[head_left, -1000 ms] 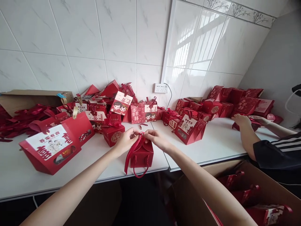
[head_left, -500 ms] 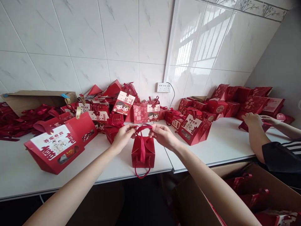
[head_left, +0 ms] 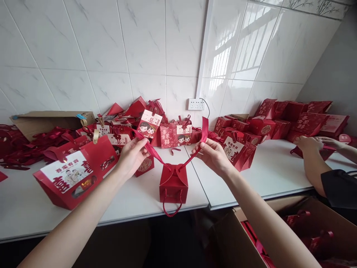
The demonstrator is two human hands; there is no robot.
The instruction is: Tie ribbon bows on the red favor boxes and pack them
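A small red gift box (head_left: 173, 186) stands at the table's front edge, its twisted rope handle (head_left: 172, 214) hanging down in front. Two ends of a red ribbon (head_left: 157, 158) rise from the box top and spread apart in a V. My left hand (head_left: 132, 156) pinches one end, up and to the left of the box. The other end is pinched by my right hand (head_left: 210, 153), with its tip sticking up above the fingers. Behind my left hand sits another red box (head_left: 145, 166) with a round gold pattern.
A large red box with a white label (head_left: 69, 175) stands at left, near a ribbon pile (head_left: 41, 145). More red boxes (head_left: 262, 128) line the wall. A co-worker's hands (head_left: 309, 145) handle a red box at right. Below is an open carton (head_left: 248, 238) holding red boxes.
My hands have moved apart, drawing the ribbon from a loop close above the box into two spread, taut ends. The view has shifted slightly.
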